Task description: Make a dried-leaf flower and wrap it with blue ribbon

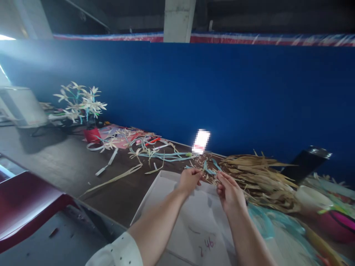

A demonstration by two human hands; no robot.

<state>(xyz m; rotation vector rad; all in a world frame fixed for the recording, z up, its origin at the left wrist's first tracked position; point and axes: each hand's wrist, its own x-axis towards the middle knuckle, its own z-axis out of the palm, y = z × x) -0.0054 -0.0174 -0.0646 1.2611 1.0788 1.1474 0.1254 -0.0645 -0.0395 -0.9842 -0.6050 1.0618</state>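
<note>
My left hand [190, 180] is closed in a pinch above the far end of a white box lid or tray [173, 218]. Close by on its right, my right hand [230, 190] pinches too, thumb against fingers. What lies between the fingertips is too small to make out. Just beyond them are pale blue strips [209, 171], shaped like narrow leaves, among straw-coloured scraps [199, 161]. Whether the fingers touch these strips I cannot tell. Purple handwriting marks the near part of the white surface.
Dry husks [257, 171] lie right of my hands, near a dark cylinder [302, 164], a white bowl [313, 199] and blue plastic [260, 220]. Blue cords [172, 157] cross the table [122, 192]. Husk flowers [83, 101] stand at left, before a blue partition [235, 96].
</note>
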